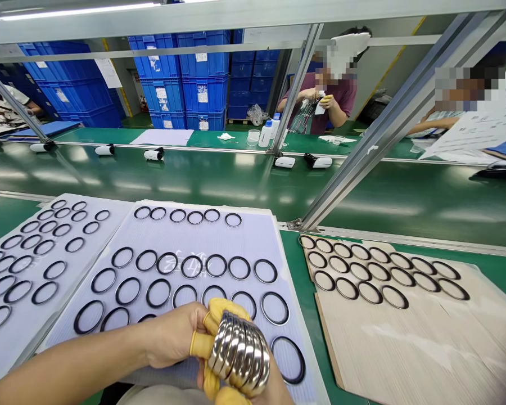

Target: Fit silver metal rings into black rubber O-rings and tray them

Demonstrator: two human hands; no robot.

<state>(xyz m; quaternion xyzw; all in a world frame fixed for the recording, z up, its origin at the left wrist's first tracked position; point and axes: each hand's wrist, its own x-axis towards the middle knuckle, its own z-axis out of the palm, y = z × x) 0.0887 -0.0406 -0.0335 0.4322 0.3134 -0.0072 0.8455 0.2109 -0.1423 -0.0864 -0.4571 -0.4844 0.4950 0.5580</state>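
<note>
Metal ring stack [238, 354], long axis sideways, in left hand [172, 337], right hand [274, 391].

The left hand [172, 337] and right hand [274, 388], yellow-cotted, hold stacked metal rings [238, 354] over a white sheet [236, 242].

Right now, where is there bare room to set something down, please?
The beige card is plain below its rings; the green belt shows beyond the sheets and in a strip right of the white sheet. That sheet is crowded with black rings, tightest around the left hand and right hand holding the metal rings.
</note>
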